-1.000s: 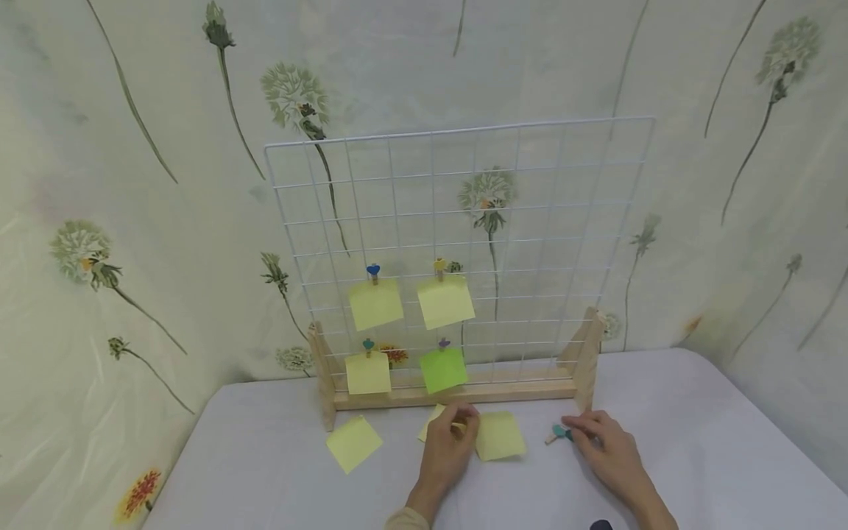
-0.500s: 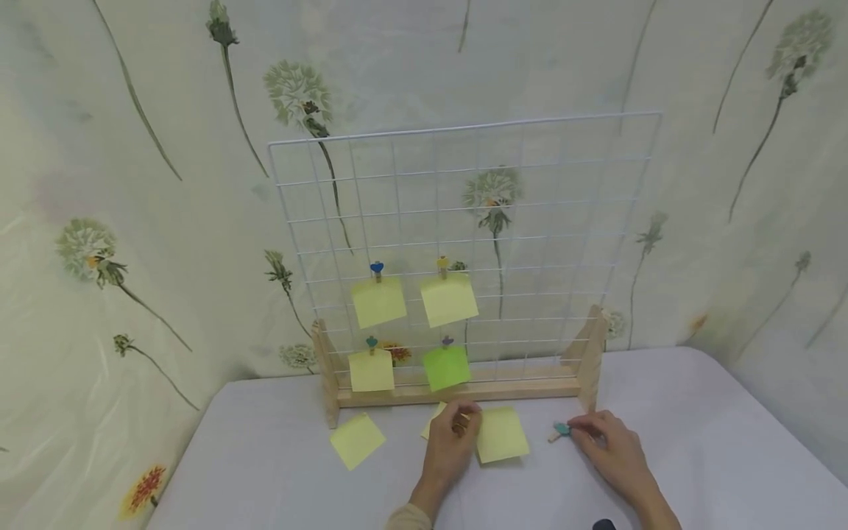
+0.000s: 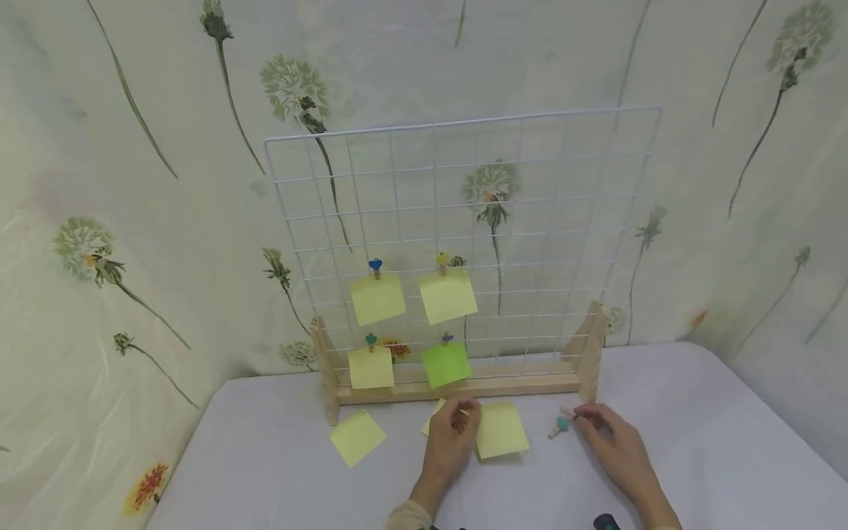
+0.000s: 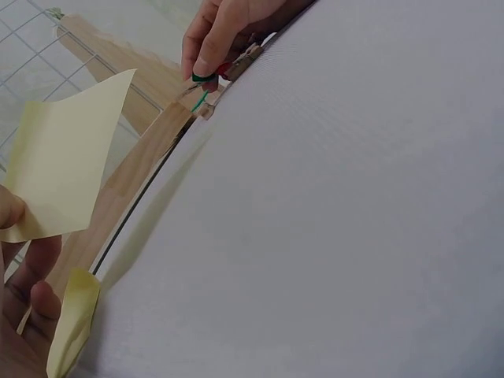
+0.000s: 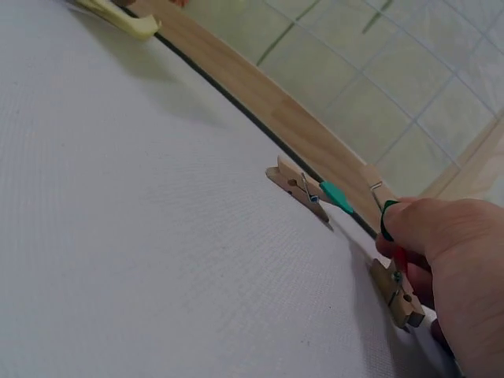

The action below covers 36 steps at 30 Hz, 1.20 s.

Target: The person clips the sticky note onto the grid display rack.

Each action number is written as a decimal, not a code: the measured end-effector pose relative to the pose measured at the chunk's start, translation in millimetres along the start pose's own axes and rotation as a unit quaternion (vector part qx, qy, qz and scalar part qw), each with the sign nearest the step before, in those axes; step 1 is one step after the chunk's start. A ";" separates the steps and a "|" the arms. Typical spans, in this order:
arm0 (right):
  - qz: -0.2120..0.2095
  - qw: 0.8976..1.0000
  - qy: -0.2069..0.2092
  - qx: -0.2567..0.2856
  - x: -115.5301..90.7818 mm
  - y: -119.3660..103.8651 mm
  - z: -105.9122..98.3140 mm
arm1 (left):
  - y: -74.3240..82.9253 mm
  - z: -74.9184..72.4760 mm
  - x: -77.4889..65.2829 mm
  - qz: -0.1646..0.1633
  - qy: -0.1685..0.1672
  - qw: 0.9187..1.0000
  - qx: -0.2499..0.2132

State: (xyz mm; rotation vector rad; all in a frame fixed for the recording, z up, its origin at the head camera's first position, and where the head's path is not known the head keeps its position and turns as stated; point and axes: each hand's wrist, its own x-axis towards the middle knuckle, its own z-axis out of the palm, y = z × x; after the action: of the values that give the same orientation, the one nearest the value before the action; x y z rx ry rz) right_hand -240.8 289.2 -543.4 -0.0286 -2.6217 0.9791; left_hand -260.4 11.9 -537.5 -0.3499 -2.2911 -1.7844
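My left hand (image 3: 449,440) pinches a yellow sticky note (image 3: 501,430) between thumb and fingers, and in the left wrist view that note (image 4: 67,161) stands up off the table. A second yellow note (image 4: 75,323) lies by the lower fingers, partly hidden by the hand in the head view. With thumb and fingertips my right hand (image 3: 616,447) pinches a small wooden clothespin (image 5: 378,183) with a green top. Below those fingers, a red-topped clothespin (image 5: 398,293) rests on the cloth. A teal-topped clothespin (image 5: 303,187) lies just left of the hand.
Behind the hands stands a white wire grid (image 3: 530,235) in a wooden base (image 3: 517,386). Clothespins hold three yellow notes (image 3: 377,298) and a green note (image 3: 447,365) on its left half. Another yellow note (image 3: 358,438) lies left on the table. A dark object (image 3: 606,522) shows at the bottom edge.
My right hand has shifted slightly away from the teal-topped clothespin, and the pinched clothespin's wooden end now shows beside its fingertips. The left hand stays in place with its note.
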 end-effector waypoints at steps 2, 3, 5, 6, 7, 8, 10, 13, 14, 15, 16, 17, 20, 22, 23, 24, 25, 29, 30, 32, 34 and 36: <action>-0.006 1.000 0.005 0.007 0.4 0.2 0.2 | 1.4 -0.1 0.7 0.000 0.002 1.000 -0.002; -0.011 1.000 0.008 0.013 0.4 0.5 0.3 | 2.0 -0.1 0.9 -0.001 0.003 1.000 -0.005; -0.017 0.999 0.013 0.029 0.2 1.1 0.2 | 2.9 0.1 1.1 -0.003 0.001 1.000 -0.011; -0.020 0.999 0.016 0.035 0.2 1.5 0.0 | 3.5 0.3 1.1 -0.004 0.000 1.000 -0.013; -0.021 0.999 0.018 0.040 0.1 1.9 -0.2 | 3.7 0.6 1.2 -0.003 0.000 1.000 -0.016; -0.021 0.999 0.019 0.045 -0.1 2.2 -0.4 | 4.0 0.9 1.2 -0.005 -0.001 1.000 -0.017; -0.016 0.999 0.024 0.043 -0.1 2.7 -0.6 | 4.4 1.7 1.3 -0.005 -0.003 1.000 -0.016; -0.015 0.999 0.031 0.027 -0.1 3.5 -0.5 | 5.2 2.7 1.6 -0.006 0.001 1.000 -0.013; -0.016 0.999 0.034 0.023 -0.2 3.7 -0.6 | 5.5 3.0 1.6 -0.007 0.003 1.000 -0.012; -0.016 0.999 0.036 0.021 -0.4 3.9 -0.7 | 5.7 3.2 1.7 -0.008 0.004 1.000 -0.013; -0.016 0.999 0.037 0.021 -0.7 4.1 -0.9 | 5.9 3.3 1.7 -0.009 0.005 1.000 -0.012; -0.017 0.999 0.037 0.020 -1.0 4.2 -1.2 | 6.1 3.3 1.6 -0.010 0.006 1.000 -0.012; -0.018 0.998 0.040 0.033 -1.9 3.7 -1.6 | 6.4 3.0 1.4 -0.010 0.009 1.000 -0.008; -0.018 0.998 0.041 0.036 -2.1 3.6 -1.5 | 6.6 2.8 1.5 -0.008 0.013 1.000 -0.004; -0.017 0.998 0.041 0.038 -1.7 3.6 -1.4 | 6.8 2.6 1.7 -0.010 0.014 1.000 -0.003; -0.016 0.998 0.039 0.041 -1.2 3.6 -1.4 | 7.1 2.5 2.0 -0.012 0.016 1.000 0.001; -0.014 0.998 0.038 0.039 -0.9 4.5 -1.3 | 7.6 2.5 2.1 -0.014 0.017 1.000 0.003; -0.015 0.997 0.040 0.066 0.0 7.8 -0.4 | 10.0 2.7 1.7 -0.019 0.025 1.000 0.003; -0.017 0.996 0.039 0.075 0.3 8.5 -0.5 | 10.3 2.9 1.7 -0.018 0.027 0.999 0.002; -0.017 0.995 0.040 0.090 0.3 9.4 -0.3 | 10.4 3.4 1.8 -0.013 0.033 0.999 -0.001; -0.008 0.995 0.039 0.095 0.4 9.1 -0.8 | 9.3 3.9 2.6 -0.007 0.036 0.999 -0.003; 0.003 0.995 0.041 0.095 1.4 8.7 -1.6 | 9.0 4.4 3.8 -0.005 0.039 0.999 -0.004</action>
State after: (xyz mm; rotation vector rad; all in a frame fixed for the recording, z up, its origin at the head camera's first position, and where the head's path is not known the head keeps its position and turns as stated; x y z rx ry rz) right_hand -242.5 297.1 -547.4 -0.0287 -2.4455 1.1984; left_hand -261.3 18.5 -529.0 -0.2653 -2.2368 -1.7807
